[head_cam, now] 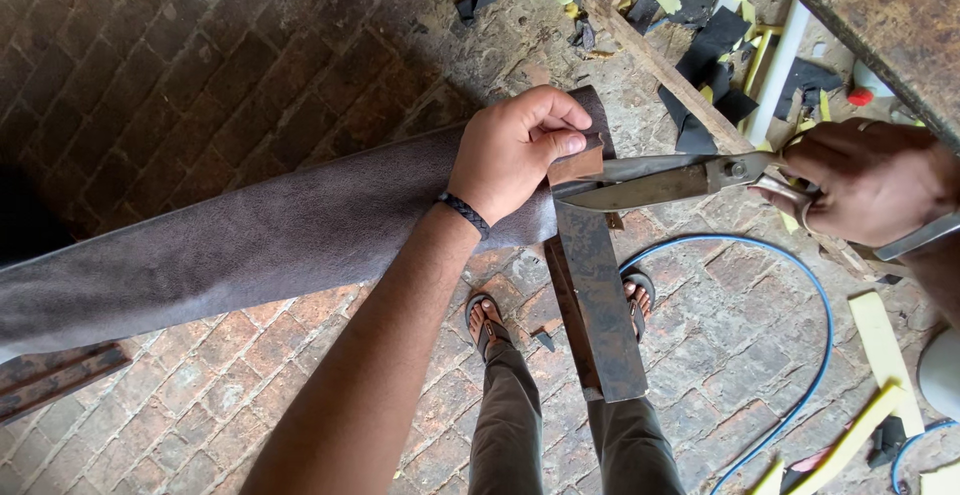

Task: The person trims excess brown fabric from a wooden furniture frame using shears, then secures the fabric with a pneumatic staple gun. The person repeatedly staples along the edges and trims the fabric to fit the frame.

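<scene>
Leather (250, 235), a long grey-brown sheet, stretches from the lower left up to the middle, above a brick floor (200, 65). Left hand (515, 150) pinches its end, thumb pressed on a small brown piece (577, 165). Right hand (870, 180) grips the handles of large metal shears (660, 180) (blades slightly parted, tips at the brown piece). Blue hose (810, 295) loops beside sandalled feet (487, 323).
</scene>
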